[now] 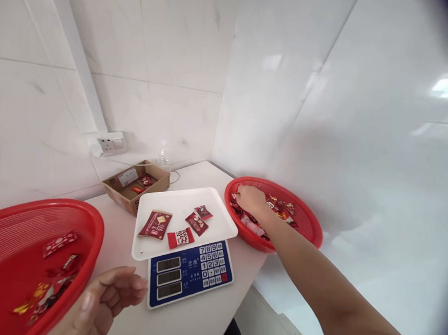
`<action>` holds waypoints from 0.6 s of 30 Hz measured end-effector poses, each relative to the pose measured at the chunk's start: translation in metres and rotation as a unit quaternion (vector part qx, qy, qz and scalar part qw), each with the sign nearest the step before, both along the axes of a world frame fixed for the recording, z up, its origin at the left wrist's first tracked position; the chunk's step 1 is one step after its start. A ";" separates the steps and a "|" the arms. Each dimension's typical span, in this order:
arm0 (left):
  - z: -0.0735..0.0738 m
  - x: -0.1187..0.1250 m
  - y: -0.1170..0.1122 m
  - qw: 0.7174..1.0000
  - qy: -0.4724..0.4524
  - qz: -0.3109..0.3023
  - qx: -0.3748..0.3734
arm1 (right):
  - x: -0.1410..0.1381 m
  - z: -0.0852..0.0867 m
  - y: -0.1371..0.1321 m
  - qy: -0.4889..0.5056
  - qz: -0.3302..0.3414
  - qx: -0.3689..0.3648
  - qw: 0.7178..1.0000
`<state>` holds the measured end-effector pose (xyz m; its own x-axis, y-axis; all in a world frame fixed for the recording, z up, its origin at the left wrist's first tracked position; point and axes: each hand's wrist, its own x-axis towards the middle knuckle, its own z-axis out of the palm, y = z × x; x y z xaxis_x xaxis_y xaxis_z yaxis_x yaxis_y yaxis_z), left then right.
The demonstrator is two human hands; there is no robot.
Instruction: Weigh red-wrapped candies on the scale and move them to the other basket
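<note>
My right hand [251, 199] reaches into the red basket [311, 223] on the right, fingers curled down among small red snack packets [279, 209]; what it grips, if anything, is hidden. My left hand [103, 301] hovers near the table's front edge beside the left red basket [40, 214], fingers loosely bent and apart, holding nothing. Between the hands stands a blue electronic scale [188, 273] with a white tray [218, 203] on top. Several red packets lie on the tray, the largest [155, 225] at its left.
A cardboard box [149, 184] with a few packets stands at the back near a wall socket [110, 143], with a clear bottle [164, 161] behind it. The left basket holds a few loose packets [59, 242]. White tiled walls close in the corner; the table edge drops off at right.
</note>
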<state>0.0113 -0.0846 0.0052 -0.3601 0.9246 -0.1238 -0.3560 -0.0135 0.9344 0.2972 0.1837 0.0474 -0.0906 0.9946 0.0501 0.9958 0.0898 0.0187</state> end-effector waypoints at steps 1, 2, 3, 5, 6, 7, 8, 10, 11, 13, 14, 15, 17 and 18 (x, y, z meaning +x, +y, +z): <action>0.003 0.002 0.001 1.000 -0.001 -0.010 0.002 | -0.002 0.006 -0.004 0.006 0.010 0.016 1.000; 0.005 0.004 0.002 1.000 -0.003 -0.023 0.004 | -0.006 0.011 -0.009 0.015 0.024 0.029 0.999; 0.007 0.005 0.002 0.999 -0.004 -0.034 0.007 | -0.011 0.014 -0.014 0.029 0.045 0.040 0.998; 0.010 0.008 0.001 0.999 -0.004 -0.052 0.006 | -0.024 0.017 -0.023 0.074 0.093 0.055 0.991; 0.010 0.009 0.000 0.998 -0.002 -0.062 0.005 | -0.031 0.016 -0.028 0.099 0.117 0.059 0.986; 0.010 0.009 -0.001 0.997 0.002 -0.071 0.005 | -0.040 0.013 -0.032 0.123 0.138 0.062 0.981; 0.009 0.009 -0.003 0.997 0.006 -0.079 0.007 | -0.048 0.010 -0.035 0.141 0.155 0.064 0.976; 0.006 0.008 -0.007 0.996 0.012 -0.085 0.011 | -0.064 0.002 -0.042 0.158 0.185 0.068 0.968; 0.005 0.006 -0.008 0.997 0.012 -0.081 0.010 | -0.071 -0.002 -0.045 0.162 0.204 0.069 0.963; 0.002 0.002 -0.011 0.997 0.009 -0.070 0.007 | -0.082 -0.009 -0.049 0.167 0.252 0.059 0.951; 0.001 0.000 -0.012 0.998 0.007 -0.068 0.005 | -0.086 -0.012 -0.051 0.173 0.275 0.047 0.945; 0.000 -0.002 -0.012 0.998 0.006 -0.066 0.005 | -0.089 -0.013 -0.053 0.183 0.292 0.034 0.938; -0.001 -0.005 -0.014 0.998 0.005 -0.064 0.004 | -0.092 -0.014 -0.055 0.217 0.305 0.015 0.927; 0.000 -0.006 -0.014 0.998 0.006 -0.062 0.003 | -0.093 -0.014 -0.055 0.239 0.303 0.013 0.922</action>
